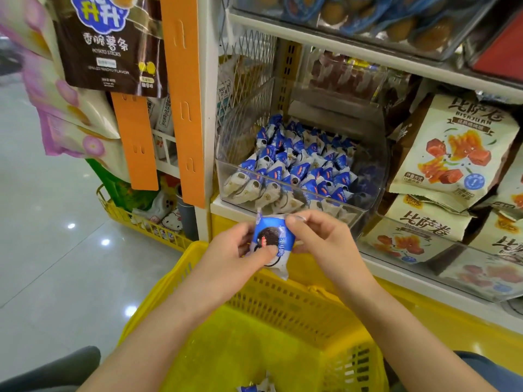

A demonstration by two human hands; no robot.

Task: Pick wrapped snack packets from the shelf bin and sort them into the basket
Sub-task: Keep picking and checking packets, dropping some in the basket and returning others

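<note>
Snack packet (272, 244), blue and white, is pinched between left hand (240, 250) and right hand (317, 239) above the yellow basket (283, 321), below the shelf bin (297, 190). It looks light, crinkly, probably slippery; edges suit gripping.

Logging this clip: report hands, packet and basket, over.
Left hand and right hand both pinch one packet, above the basket. Second packet lies inside. Bin well stocked. Nothing blocks the drop.

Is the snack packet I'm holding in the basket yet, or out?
Out: left hand and right hand hold the packet in the air over the basket wall.
</note>
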